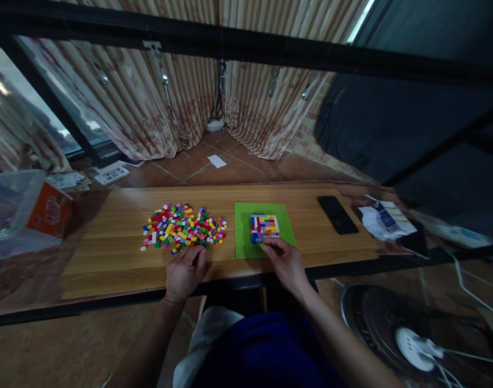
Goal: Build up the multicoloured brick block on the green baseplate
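A green studded baseplate (242, 229) lies on the wooden table, bearing a small block of multicoloured toy bricks (265, 223). My right hand (286, 262) reaches over the plate's near edge, its thumb and fingertips pinched together at the front side of that block. Whatever sits between those fingertips is too small to make out. To the left, a loose pile of small coloured bricks (182, 223) spreads over the tabletop. At the pile's near edge rests my left hand (185, 272), fingers curled in and closed; any brick in them is hidden.
A black phone (337, 214) lies on the table (109, 269) right of the plate. Beyond the right end are crumpled papers (386, 220). A clear plastic bin (15, 215) with an orange label stands at the left. A white power strip (414, 347) with cables sits low at right.
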Demonstrator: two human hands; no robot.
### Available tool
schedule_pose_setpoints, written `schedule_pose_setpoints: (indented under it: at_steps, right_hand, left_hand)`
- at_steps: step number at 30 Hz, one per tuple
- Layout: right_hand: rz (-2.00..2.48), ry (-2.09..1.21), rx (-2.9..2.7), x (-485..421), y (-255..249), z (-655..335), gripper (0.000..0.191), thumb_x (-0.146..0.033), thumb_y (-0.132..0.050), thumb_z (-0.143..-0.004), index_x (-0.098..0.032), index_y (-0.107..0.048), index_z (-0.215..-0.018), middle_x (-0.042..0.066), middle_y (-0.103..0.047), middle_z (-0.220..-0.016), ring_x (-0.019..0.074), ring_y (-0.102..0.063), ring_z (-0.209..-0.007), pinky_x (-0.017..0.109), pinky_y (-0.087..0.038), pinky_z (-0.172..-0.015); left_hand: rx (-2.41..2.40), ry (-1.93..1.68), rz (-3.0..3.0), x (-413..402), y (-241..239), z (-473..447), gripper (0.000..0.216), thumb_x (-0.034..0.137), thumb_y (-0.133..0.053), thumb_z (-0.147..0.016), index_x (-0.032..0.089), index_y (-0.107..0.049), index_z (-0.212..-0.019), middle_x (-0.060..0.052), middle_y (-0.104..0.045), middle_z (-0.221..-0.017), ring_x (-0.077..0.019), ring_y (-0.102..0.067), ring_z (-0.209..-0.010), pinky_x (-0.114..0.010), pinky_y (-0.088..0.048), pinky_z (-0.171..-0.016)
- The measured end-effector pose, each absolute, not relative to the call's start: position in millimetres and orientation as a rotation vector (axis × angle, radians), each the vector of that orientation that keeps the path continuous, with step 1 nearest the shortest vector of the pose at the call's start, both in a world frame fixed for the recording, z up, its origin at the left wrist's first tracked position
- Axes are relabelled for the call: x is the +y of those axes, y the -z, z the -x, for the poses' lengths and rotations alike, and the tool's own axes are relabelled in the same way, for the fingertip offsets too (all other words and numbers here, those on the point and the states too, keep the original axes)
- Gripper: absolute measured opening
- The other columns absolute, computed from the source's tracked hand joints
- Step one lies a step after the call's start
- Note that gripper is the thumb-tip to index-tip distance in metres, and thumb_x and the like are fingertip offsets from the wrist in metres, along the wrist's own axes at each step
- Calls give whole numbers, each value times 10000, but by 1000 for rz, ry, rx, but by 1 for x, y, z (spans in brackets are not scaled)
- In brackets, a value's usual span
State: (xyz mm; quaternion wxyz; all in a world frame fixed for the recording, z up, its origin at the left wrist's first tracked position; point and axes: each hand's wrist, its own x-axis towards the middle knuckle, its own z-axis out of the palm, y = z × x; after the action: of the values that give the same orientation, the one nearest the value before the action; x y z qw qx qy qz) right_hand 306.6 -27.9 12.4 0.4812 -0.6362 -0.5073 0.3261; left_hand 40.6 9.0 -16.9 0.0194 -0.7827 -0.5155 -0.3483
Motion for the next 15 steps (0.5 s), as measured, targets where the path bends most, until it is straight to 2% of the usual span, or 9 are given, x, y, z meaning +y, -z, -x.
schedule_pose_setpoints:
  at_steps: [6, 15]
  right_hand:
    - [1615, -458, -1497, -5, -23, -327, 201, -320, -549, -870, -213, -710, -924, 69, -704, -936, 214, -655, -853, 383, -518, -806]
    - [1644, -265, -1778, 11, -16, -334, 282, -281, -438, -931, -232, -716, -920, 77, -665, -982, 224, -609, -951, 394, -495, -894]
  left_hand:
    - [-1610, 1096, 2433, 9, 15, -41, 139, 265, -519, -913, 199, -633, -867, -22, -707, -790, -161, -670, -732, -256, -493, -678]
    - [-1629, 1099, 2434, 9, 17, -40, 147, 275, -521, -912, 200, -639, -867, -24, -713, -798, -164, -671, -732, -260, -492, -674]
